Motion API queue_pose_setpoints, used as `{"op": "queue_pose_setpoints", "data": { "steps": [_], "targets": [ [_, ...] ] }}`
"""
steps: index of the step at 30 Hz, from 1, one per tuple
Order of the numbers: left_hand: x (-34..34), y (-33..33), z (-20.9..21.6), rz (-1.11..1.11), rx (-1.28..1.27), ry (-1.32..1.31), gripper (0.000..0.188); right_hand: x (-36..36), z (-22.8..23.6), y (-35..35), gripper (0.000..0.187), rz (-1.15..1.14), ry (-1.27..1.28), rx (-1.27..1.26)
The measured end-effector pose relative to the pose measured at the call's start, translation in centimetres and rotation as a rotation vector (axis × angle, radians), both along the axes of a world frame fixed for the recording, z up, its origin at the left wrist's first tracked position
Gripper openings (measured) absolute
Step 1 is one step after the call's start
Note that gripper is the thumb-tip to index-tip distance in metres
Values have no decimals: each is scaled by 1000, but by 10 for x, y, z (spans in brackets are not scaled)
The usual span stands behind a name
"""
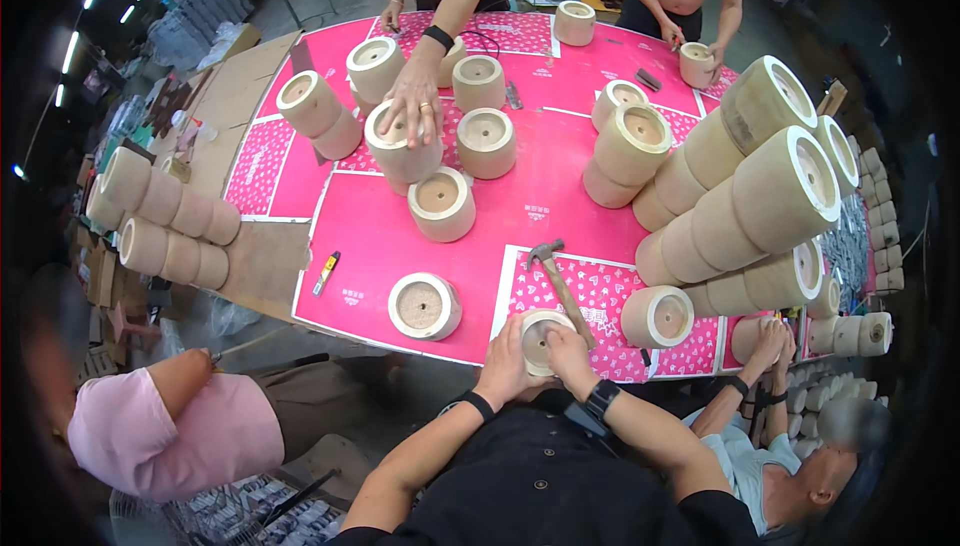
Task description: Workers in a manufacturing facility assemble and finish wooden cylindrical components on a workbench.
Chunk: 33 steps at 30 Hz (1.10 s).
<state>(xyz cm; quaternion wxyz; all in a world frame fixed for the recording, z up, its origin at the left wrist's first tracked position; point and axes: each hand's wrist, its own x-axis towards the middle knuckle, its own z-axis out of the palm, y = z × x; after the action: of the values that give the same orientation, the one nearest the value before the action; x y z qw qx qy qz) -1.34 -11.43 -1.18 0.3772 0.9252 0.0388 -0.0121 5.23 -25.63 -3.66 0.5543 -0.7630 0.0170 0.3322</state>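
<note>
Standing in columns at the left of the frame, the stacked wooden cylinders (172, 208) seemed piled to spare room. Toward the table's left edge lay a yellow utility knife (327, 273), apart from the cylinders. In the upper centre, a co-worker's hand (412, 111) spread over another cylinder's top. Below it, a single hollowed cylinder (424, 308) stood alone, its recess upward, so its centre hole could be seen. At the lower centre, the left hand (504, 364) and the right hand (573, 361) grasped the held cylinder (538, 331) from both sides, probably to steady it; I could not tell whether it rested on the table. Just beyond lay a claw hammer (562, 291), its handle pointing near the right hand, perhaps for easy reach. Farther right stood tall stacks (765, 201), apparently gathered there to leave the middle for working.
</note>
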Motion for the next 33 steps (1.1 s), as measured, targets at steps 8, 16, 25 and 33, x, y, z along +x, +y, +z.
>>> {"op": "queue_pose_setpoints", "data": {
  "steps": [8,16,25,33],
  "targets": [
    [0,-3,-5,-68,198,-142,121,1,29,20,23,272,-434,-185],
    [12,5,3,-136,167,-115,117,13,86,-54,24,538,-539,-311],
    [36,51,28,-25,-334,9,114,-17,34,-112,29,-412,-111,86],
    [22,153,101,115,-759,-282,113,-81,-27,-94,25,-370,33,-157]
  ]
}}
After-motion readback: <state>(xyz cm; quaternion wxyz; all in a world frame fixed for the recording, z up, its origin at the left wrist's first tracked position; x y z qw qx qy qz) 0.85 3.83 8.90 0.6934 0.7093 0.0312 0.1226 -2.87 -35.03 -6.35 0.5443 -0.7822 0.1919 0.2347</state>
